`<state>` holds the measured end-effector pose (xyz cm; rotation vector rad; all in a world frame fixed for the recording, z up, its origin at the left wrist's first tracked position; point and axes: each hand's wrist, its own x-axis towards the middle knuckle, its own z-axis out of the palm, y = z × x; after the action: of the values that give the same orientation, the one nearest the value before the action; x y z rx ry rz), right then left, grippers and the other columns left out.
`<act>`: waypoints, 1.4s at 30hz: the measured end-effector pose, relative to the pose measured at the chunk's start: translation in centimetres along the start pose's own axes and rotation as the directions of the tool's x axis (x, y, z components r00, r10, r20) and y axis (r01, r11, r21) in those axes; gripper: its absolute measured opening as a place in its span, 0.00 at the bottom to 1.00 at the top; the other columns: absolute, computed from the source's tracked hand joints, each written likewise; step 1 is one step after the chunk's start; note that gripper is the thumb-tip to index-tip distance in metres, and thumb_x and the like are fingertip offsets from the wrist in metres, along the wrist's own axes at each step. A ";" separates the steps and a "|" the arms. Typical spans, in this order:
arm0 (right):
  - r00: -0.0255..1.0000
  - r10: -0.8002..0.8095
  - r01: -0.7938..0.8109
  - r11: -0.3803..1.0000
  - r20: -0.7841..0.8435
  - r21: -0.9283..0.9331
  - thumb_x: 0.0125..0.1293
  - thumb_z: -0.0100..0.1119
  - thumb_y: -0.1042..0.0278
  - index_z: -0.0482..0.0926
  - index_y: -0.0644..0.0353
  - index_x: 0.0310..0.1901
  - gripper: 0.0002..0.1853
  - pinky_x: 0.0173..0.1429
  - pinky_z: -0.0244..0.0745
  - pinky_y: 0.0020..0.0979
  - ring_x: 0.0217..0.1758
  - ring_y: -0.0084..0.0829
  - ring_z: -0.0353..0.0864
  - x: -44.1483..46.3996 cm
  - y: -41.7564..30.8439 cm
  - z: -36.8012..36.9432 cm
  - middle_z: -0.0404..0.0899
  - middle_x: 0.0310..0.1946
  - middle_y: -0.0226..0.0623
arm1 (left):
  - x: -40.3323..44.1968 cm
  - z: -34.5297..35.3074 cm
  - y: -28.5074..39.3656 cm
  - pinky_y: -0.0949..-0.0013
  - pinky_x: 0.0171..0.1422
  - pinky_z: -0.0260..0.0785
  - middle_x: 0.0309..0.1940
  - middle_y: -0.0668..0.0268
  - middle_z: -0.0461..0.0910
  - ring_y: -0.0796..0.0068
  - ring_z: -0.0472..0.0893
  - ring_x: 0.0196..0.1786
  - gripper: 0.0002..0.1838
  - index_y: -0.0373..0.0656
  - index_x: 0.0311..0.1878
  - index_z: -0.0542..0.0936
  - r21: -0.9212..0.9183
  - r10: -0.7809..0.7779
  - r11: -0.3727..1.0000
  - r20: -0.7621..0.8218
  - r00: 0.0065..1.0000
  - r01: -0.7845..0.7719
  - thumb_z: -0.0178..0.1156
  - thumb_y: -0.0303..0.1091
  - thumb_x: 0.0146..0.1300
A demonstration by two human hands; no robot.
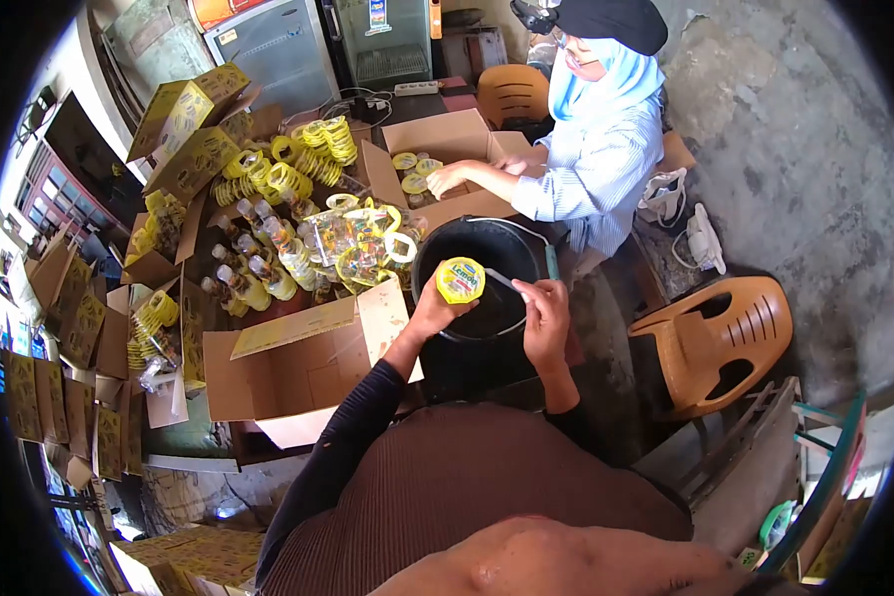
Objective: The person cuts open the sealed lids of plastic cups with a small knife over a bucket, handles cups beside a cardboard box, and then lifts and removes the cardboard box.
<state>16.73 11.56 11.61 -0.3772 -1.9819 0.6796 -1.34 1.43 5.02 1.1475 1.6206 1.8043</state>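
My left hand (435,312) is closed around a drink cup (461,281) with a yellow printed lid, its top turned up towards me. In my right hand (544,318), the fingers pinch a thin pale-grey, blade-like tool (504,280). The tool's tip reaches close to the cup's edge; whether they touch I cannot tell. Both hands are over the near side of a black bucket (437,248), which has a wire handle with a green grip (552,262). The bucket's contents are mostly hidden behind the cup and hands.
An open carton (230,382) stands left of my arm. Behind it are many bottles (251,283) and yellow ring-shaped packaging (290,182). Across the bucket, a person (606,149) reaches into another carton (445,139) holding several yellow-lidded cups. An orange chair (730,343) is at right.
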 end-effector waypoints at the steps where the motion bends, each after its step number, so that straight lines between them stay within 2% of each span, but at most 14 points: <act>1: 0.998 -0.055 0.056 0.997 0.032 -0.043 0.63 0.55 0.84 0.84 0.56 0.48 0.16 0.43 0.70 0.32 0.40 0.36 0.73 0.0 0.1 0.1 0.71 0.37 0.39 | 0.0 0.3 -0.7 0.69 0.59 0.72 0.47 0.63 0.80 0.71 0.80 0.50 0.31 0.39 0.54 0.74 -0.004 0.002 1.000 -0.002 1.000 -0.002 0.77 0.24 0.44; 5: 0.993 -0.002 0.003 1.000 0.115 -0.014 0.59 0.57 0.85 0.84 0.55 0.48 0.18 0.44 0.70 0.35 0.40 0.38 0.73 -1.0 1.4 1.9 0.72 0.37 0.39 | -0.5 1.7 -3.2 0.65 0.58 0.74 0.46 0.60 0.81 0.65 0.82 0.51 0.31 0.41 0.53 0.73 0.077 0.062 0.995 -0.031 0.998 -0.059 0.77 0.26 0.45; 7: 0.984 -0.066 0.081 0.993 0.166 -0.086 0.56 0.58 0.85 0.84 0.55 0.47 0.18 0.44 0.70 0.36 0.40 0.39 0.73 -1.0 1.9 2.5 0.72 0.37 0.38 | -0.9 2.0 -3.5 0.63 0.57 0.75 0.46 0.59 0.81 0.61 0.82 0.51 0.30 0.40 0.53 0.73 0.185 0.081 0.980 -0.033 0.996 -0.073 0.76 0.27 0.46; 11: 0.972 -0.093 0.120 0.986 0.216 -0.113 0.56 0.58 0.85 0.84 0.57 0.46 0.17 0.44 0.70 0.38 0.41 0.41 0.72 -0.6 2.2 3.3 0.71 0.35 0.39 | -1.3 2.0 -3.1 0.66 0.58 0.73 0.49 0.61 0.79 0.66 0.80 0.52 0.30 0.40 0.55 0.72 0.217 0.023 0.976 -0.015 1.000 -0.019 0.76 0.26 0.48; 13: 0.968 -0.105 0.132 0.985 0.228 -0.108 0.55 0.58 0.85 0.84 0.57 0.45 0.17 0.44 0.70 0.38 0.41 0.41 0.72 -0.3 2.2 3.6 0.71 0.35 0.39 | -1.1 1.8 -3.2 0.62 0.55 0.75 0.46 0.58 0.80 0.56 0.82 0.50 0.30 0.40 0.53 0.73 0.159 0.045 0.987 -0.063 0.997 -0.034 0.75 0.26 0.46; 16: 0.964 -0.112 0.143 0.983 0.239 -0.114 0.54 0.58 0.86 0.84 0.56 0.44 0.18 0.44 0.70 0.39 0.40 0.41 0.72 0.0 2.4 4.2 0.71 0.36 0.39 | -1.0 1.8 -3.8 0.61 0.56 0.74 0.46 0.58 0.78 0.55 0.81 0.51 0.30 0.39 0.54 0.73 0.207 0.089 0.975 -0.056 0.994 -0.075 0.73 0.24 0.45; 20: 0.951 -0.109 0.162 0.973 0.291 -0.165 0.52 0.58 0.86 0.84 0.58 0.43 0.17 0.46 0.72 0.39 0.41 0.41 0.72 0.3 2.8 4.6 0.72 0.37 0.38 | -0.9 1.6 -3.9 0.61 0.59 0.72 0.47 0.57 0.77 0.53 0.79 0.53 0.31 0.40 0.54 0.72 0.219 0.030 0.976 -0.050 0.998 -0.018 0.70 0.22 0.43; 21: 0.949 -0.108 0.162 0.973 0.296 -0.165 0.52 0.58 0.86 0.84 0.58 0.43 0.17 0.46 0.72 0.39 0.41 0.41 0.72 0.4 2.9 4.6 0.72 0.37 0.38 | -0.9 1.5 -4.0 0.61 0.59 0.72 0.47 0.57 0.77 0.53 0.79 0.53 0.31 0.40 0.54 0.72 0.216 0.026 0.976 -0.054 0.998 -0.014 0.70 0.22 0.43; 23: 0.941 -0.108 0.162 0.976 0.320 -0.148 0.52 0.58 0.85 0.84 0.58 0.43 0.17 0.47 0.72 0.39 0.42 0.41 0.72 0.6 3.1 4.7 0.72 0.37 0.38 | -0.9 1.4 -4.1 0.63 0.58 0.73 0.48 0.57 0.80 0.62 0.81 0.53 0.30 0.40 0.56 0.70 0.201 0.019 0.979 -0.042 0.999 -0.010 0.72 0.24 0.49; 30: 0.903 -0.121 0.215 0.958 0.413 -0.189 0.54 0.57 0.79 0.85 0.55 0.40 0.13 0.49 0.69 0.38 0.43 0.38 0.72 -0.3 4.1 5.2 0.72 0.37 0.34 | -0.9 1.6 -3.5 0.63 0.56 0.74 0.46 0.57 0.81 0.61 0.82 0.51 0.31 0.40 0.56 0.68 0.239 0.028 0.971 -0.041 0.999 -0.018 0.72 0.24 0.49; 33: 0.895 -0.124 0.238 0.945 0.429 -0.224 0.56 0.57 0.77 0.86 0.53 0.40 0.12 0.49 0.67 0.36 0.43 0.36 0.72 0.5 4.5 3.9 0.72 0.36 0.31 | -1.0 1.8 -3.3 0.60 0.56 0.74 0.47 0.55 0.80 0.53 0.81 0.52 0.32 0.40 0.55 0.70 0.224 0.004 0.975 -0.082 0.997 0.015 0.73 0.25 0.46; 35: 0.900 -0.118 0.235 0.942 0.418 -0.240 0.57 0.57 0.75 0.86 0.51 0.39 0.11 0.50 0.65 0.37 0.43 0.35 0.72 1.0 4.5 2.9 0.72 0.36 0.30 | -1.0 1.8 -3.3 0.64 0.57 0.74 0.47 0.57 0.82 0.61 0.82 0.53 0.31 0.41 0.56 0.69 0.288 -0.020 0.957 -0.068 0.997 0.039 0.73 0.24 0.48; 39: 0.928 -0.124 0.231 0.931 0.351 -0.282 0.58 0.57 0.74 0.85 0.49 0.38 0.10 0.52 0.64 0.39 0.44 0.34 0.73 1.8 4.4 1.8 0.74 0.37 0.28 | -1.0 1.4 -3.3 0.64 0.57 0.74 0.47 0.58 0.82 0.63 0.82 0.53 0.30 0.41 0.55 0.70 0.267 -0.032 0.963 -0.051 0.998 0.044 0.73 0.24 0.48; 42: 0.914 -0.244 0.316 0.930 0.325 -0.190 0.58 0.58 0.72 0.85 0.47 0.38 0.09 0.54 0.64 0.38 0.45 0.32 0.74 1.7 4.2 1.9 0.75 0.36 0.26 | -0.9 1.4 -3.6 0.64 0.57 0.74 0.47 0.59 0.82 0.64 0.83 0.52 0.29 0.41 0.54 0.71 0.252 -0.035 0.967 -0.017 0.999 0.039 0.73 0.24 0.48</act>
<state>14.12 15.18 9.57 -0.1268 -2.3565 0.3247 -0.42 2.21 1.30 1.2054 1.9082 1.6186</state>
